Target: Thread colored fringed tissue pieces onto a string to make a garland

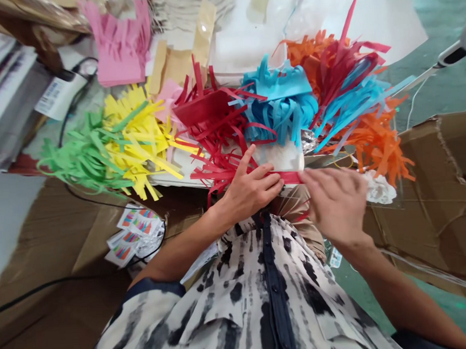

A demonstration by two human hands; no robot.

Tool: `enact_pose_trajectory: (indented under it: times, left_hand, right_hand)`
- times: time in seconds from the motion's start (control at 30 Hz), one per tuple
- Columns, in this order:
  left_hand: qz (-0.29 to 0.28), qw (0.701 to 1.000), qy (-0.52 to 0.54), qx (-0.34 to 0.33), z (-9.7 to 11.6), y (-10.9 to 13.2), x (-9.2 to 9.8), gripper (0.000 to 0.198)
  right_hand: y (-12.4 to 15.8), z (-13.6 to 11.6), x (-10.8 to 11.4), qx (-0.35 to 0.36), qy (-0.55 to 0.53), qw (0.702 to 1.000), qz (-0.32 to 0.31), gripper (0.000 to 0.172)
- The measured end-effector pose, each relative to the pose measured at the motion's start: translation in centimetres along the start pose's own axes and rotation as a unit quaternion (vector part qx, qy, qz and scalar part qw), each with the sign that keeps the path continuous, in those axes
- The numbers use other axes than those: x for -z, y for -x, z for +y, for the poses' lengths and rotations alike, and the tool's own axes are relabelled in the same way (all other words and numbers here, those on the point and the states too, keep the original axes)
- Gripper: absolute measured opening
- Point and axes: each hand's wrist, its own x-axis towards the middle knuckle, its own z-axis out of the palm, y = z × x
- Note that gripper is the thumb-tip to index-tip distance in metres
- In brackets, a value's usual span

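Note:
A red paper strip (290, 177) runs flat between my two hands at the table's front edge. My left hand (251, 188) lies on its left part, palm down, fingers spread. At the strip's right end my right hand (338, 197) is closed on it, slightly blurred. Red fringed paper (212, 110) is heaped just beyond my left hand, some fringes beside its fingers. Blue fringed paper (281, 96) sits right of the red heap. Yellow fringes (139, 137) and green fringes (85, 153) lie to the left.
Pink fringed sheets (119, 58) lie at the back left. Orange fringes (377, 143) hang over the right edge, near a glue gun (458, 48). Cardboard boxes (444, 184) stand at both sides below. Printed cards (134, 234) and black cables are at lower left.

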Motion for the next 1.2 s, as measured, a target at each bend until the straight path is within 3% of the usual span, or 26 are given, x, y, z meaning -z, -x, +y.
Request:
enact_pose_trajectory:
  times: [0.07,0.17,0.33,0.4,0.47,0.5,0.57,0.7,1.0,1.2]
  left_hand:
    - [0.006,1.000,-0.002,0.005,0.0,0.6,0.0,0.027]
    - [0.018,1.000,-0.013,0.020,-1.2,2.2,0.6,0.033]
    - [0.066,0.991,-0.019,0.115,-4.2,4.7,3.4,0.027]
    - [0.120,0.978,-0.044,0.166,-4.0,4.3,4.2,0.019]
    - [0.150,0.975,-0.052,0.158,-2.7,3.2,4.0,0.016]
    - [0.139,0.984,-0.036,0.109,-1.9,2.4,3.5,0.017]
    - [0.052,0.998,-0.007,0.036,-0.2,0.9,2.2,0.019]
    - [-0.025,0.999,-0.011,0.028,1.0,-0.8,0.0,0.021]
    - [-0.022,0.997,0.015,0.067,0.1,-0.7,-0.3,0.019]
    - [-0.008,0.991,0.002,0.137,-0.6,0.3,-0.5,0.027]
  right_hand:
    - [0.5,-0.7,-0.4,0.037,-0.004,0.999,-0.008,0.044]
    - [0.8,-0.7,-0.8,0.025,-0.004,1.000,0.000,0.037]
    - [0.1,0.3,-0.3,0.036,-0.024,0.999,0.004,0.027]
    - [-0.5,0.4,0.0,0.033,-0.023,0.999,-0.006,0.022]
    - [-1.1,0.4,0.2,0.035,-0.018,0.999,-0.022,0.017]
    - [-1.3,0.4,0.3,0.039,-0.014,0.999,-0.031,0.014]
    - [-1.8,0.6,0.5,0.048,-0.006,0.998,-0.044,0.013]
    - [-2.2,1.0,0.8,0.062,-0.002,0.996,-0.057,0.014]
    - [-2.8,1.7,0.0,0.047,-0.032,0.997,-0.059,0.019]
    - [-2.7,2.3,-0.3,-0.036,-0.098,0.993,-0.053,0.021]
